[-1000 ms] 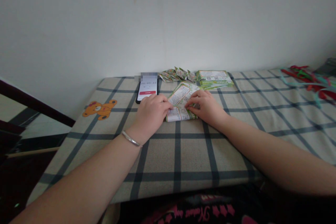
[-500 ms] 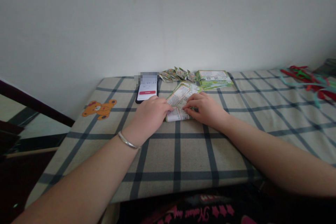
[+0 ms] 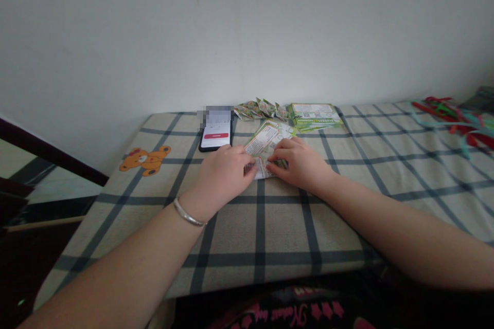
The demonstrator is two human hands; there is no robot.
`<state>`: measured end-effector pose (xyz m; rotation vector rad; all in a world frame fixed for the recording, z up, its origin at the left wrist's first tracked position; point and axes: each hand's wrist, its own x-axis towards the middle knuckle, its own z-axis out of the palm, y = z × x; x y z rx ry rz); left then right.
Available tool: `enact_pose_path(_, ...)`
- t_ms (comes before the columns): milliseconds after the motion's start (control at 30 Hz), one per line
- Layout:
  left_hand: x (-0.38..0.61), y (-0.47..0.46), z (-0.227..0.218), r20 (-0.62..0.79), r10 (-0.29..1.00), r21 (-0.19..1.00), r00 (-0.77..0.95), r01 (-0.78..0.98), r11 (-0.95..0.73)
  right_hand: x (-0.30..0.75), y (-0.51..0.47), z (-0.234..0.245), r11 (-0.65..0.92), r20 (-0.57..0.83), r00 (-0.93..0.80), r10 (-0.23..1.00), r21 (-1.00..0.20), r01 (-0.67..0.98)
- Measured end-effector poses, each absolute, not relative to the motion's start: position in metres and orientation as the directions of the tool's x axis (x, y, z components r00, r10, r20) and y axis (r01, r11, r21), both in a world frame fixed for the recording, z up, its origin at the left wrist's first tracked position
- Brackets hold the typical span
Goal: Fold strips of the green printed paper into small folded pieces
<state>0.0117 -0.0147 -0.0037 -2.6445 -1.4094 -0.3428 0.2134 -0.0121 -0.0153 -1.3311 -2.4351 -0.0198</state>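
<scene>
I have the left hand (image 3: 224, 175) and the right hand (image 3: 303, 164) drawn in narrow at the near end of the printed packaging (image 3: 266, 139); I cannot tell whether either pinches it. It lies nearer the surface's (image 3: 231, 236) far edge than its near one. Along that far edge I see the phone (image 3: 216, 132), towards the left corner, then small sachets (image 3: 264, 109).

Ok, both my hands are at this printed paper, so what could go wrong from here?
The left hand is close to the phone and could nudge it. The paper looks thin, so a tug from the right hand might crease or tear it.
</scene>
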Motion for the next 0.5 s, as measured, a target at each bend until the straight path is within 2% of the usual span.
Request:
enact_pose_path(167,0.0145,-0.0167,-0.0063,0.279,0.785,-0.06,0.554,0.825,-0.561,0.2099,-0.0165,-0.0148,0.519,0.308,-0.477,0.823,-0.065,0.852)
enact_pose_path(500,0.0164,-0.0207,-0.0076,0.289,0.782,-0.093,0.553,0.829,-0.552,0.2103,-0.0183,-0.0157,0.497,0.306,-0.46,0.834,-0.055,0.866)
